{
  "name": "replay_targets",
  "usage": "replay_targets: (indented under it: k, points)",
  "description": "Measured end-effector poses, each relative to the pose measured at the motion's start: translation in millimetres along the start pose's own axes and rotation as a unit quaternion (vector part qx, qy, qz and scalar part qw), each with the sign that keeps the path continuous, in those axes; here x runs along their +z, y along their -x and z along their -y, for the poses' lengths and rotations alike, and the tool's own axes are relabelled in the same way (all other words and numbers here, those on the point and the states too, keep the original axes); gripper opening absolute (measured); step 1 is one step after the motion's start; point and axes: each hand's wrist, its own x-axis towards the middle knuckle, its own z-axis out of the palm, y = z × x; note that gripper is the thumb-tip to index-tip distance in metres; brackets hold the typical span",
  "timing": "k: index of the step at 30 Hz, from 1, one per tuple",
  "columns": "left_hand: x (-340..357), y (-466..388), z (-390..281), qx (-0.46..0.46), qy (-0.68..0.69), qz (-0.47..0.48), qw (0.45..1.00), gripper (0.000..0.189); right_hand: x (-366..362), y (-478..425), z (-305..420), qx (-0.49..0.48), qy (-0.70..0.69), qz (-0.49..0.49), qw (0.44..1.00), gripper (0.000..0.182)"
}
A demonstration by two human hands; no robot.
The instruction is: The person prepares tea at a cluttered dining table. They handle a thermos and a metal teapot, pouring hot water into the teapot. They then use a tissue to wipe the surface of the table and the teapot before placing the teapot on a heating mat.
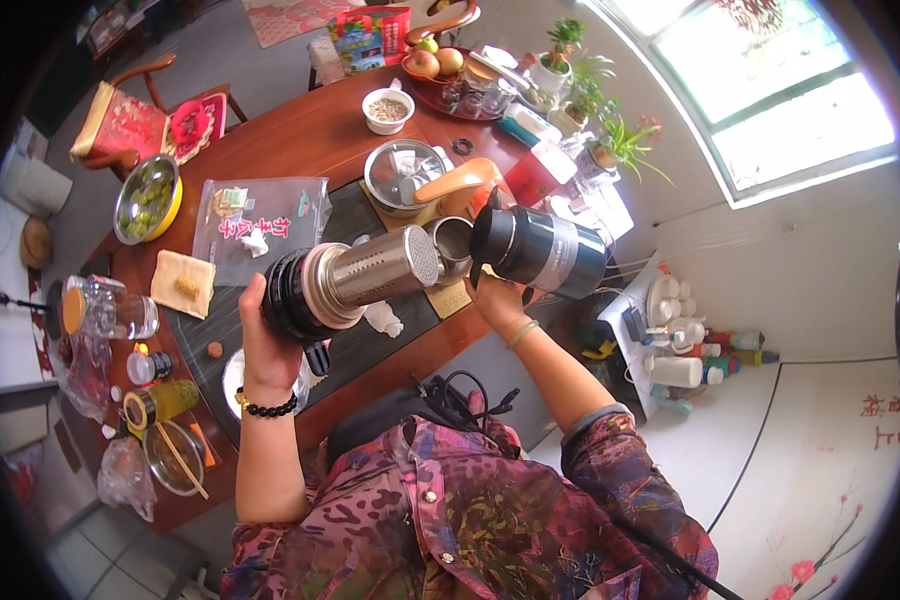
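Note:
My left hand (274,360) grips a black lid assembly with a pinkish collar and a perforated metal strainer tube (382,266), held tilted above the table. In my right hand (499,304) is the handle of a dark insulated jug (547,251), tipped sideways with its spout to the left. Between the two, an open metal container (450,244) stands close to the strainer's perforated end and the jug's spout; whether they touch cannot be told. A glass-lidded pot (403,176) is just behind, with an orange handle (457,182) beside it.
On the wooden table (292,135) are a steel bowl of green fruit (148,201), a clear plastic bag (259,217), a folded cloth (182,283), a glass jar (131,315), a white cup of seeds (388,111) and a fruit tray. Potted plants (566,56) stand by the window.

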Motion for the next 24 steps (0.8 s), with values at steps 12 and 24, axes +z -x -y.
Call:
replay_targets:
  k: [12,24]
  points:
    - [-28.3,23.4,-9.4,0.031,0.092,0.032,0.995,0.06,-2.3,-11.8,-4.4,-0.079,0.141,0.046,0.986,0.018]
    - [-57.6,35.5,-3.1,0.05,0.144,0.036,0.988,0.051,-35.8,-23.8,2.4,-0.107,0.247,0.143,0.952,0.013]
